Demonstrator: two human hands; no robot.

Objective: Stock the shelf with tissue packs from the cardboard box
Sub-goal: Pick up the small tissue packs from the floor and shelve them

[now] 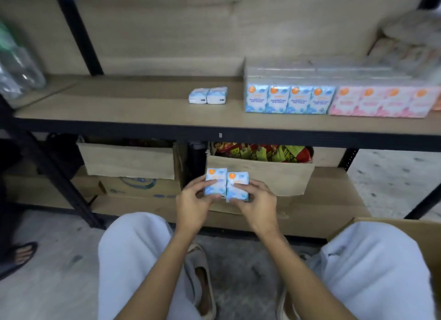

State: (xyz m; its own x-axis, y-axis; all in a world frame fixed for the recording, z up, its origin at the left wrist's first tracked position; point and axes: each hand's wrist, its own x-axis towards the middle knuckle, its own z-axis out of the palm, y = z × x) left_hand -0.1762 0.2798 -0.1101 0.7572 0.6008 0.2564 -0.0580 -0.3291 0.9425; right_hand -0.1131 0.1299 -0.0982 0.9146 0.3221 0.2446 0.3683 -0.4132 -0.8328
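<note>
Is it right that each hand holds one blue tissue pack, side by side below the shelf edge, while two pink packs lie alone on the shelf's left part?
Not quite. In the head view the two packs lying alone are blue and white, not pink; the pink packs stand in the row at right. The rest holds: the left hand and right hand each hold a blue tissue pack, side by side below the shelf edge.

Single head-worn view, looking forward and down, close over the knees, facing the shelf (143, 114)
</note>
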